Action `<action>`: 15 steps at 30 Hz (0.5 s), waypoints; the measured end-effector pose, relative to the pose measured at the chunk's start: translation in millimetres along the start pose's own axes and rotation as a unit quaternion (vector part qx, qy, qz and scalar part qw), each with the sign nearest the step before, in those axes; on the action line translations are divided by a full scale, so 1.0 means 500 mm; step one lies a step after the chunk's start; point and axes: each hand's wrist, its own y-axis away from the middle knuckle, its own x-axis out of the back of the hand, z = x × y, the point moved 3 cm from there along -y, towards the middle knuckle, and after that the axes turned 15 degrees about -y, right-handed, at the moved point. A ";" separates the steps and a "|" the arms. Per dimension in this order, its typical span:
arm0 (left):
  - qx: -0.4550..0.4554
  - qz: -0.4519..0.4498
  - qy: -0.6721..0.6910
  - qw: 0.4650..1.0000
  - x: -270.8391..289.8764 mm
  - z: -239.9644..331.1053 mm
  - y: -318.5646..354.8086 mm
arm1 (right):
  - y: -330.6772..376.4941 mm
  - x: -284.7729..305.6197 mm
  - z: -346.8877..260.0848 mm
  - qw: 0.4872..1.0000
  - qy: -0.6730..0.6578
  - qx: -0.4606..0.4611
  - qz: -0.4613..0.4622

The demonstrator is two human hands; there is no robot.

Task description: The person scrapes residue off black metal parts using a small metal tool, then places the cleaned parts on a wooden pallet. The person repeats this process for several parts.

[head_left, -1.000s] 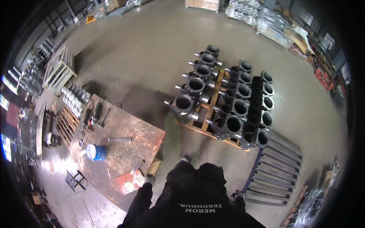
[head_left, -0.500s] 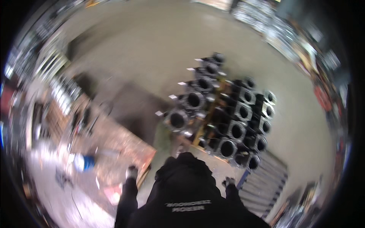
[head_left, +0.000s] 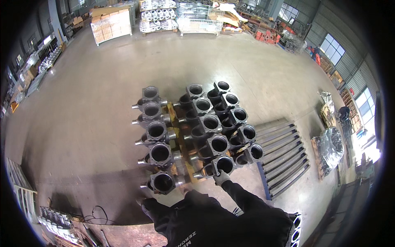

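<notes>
Rows of dark metal castings with wide round openings and short bright shafts stand in front of me. My right hand [head_left: 222,178], in a pale glove, is closed on the near rim of the front casting [head_left: 225,164] of the middle row, with the fingers reaching to its opening. My left hand [head_left: 141,201] hangs low beside the front casting [head_left: 163,182] of the left row, apart from it. Its fingers are too small and dark to make out.
Yellowish bars [head_left: 173,123] run between the rows of castings. A slatted dark metal rack [head_left: 284,158] lies at their right. The workbench [head_left: 123,234] with metal parts is at the lower left. A wrapped pallet load [head_left: 331,146] stands farther right.
My view has swung left to right, so the workbench has moved to the lower left. My right hand has reached forward and taken hold of the front casting's rim.
</notes>
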 end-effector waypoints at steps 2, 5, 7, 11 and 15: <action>-0.029 0.003 0.015 0.999 0.071 0.029 -0.075 | 0.027 -0.038 -0.047 0.998 0.047 0.027 0.043; -0.078 -0.012 0.009 0.997 0.186 0.048 -0.197 | 0.055 -0.137 -0.139 0.997 -0.008 -0.047 0.056; -0.110 -0.028 -0.006 0.993 0.274 0.041 -0.289 | 0.078 -0.220 -0.236 0.997 -0.006 -0.015 0.078; -0.127 -0.051 -0.036 0.990 0.469 -0.035 -0.456 | 0.175 -0.417 -0.462 0.994 -0.012 -0.004 0.111; -0.085 -0.050 -0.034 0.995 0.625 -0.143 -0.567 | 0.287 -0.605 -0.685 0.991 0.073 0.116 -0.001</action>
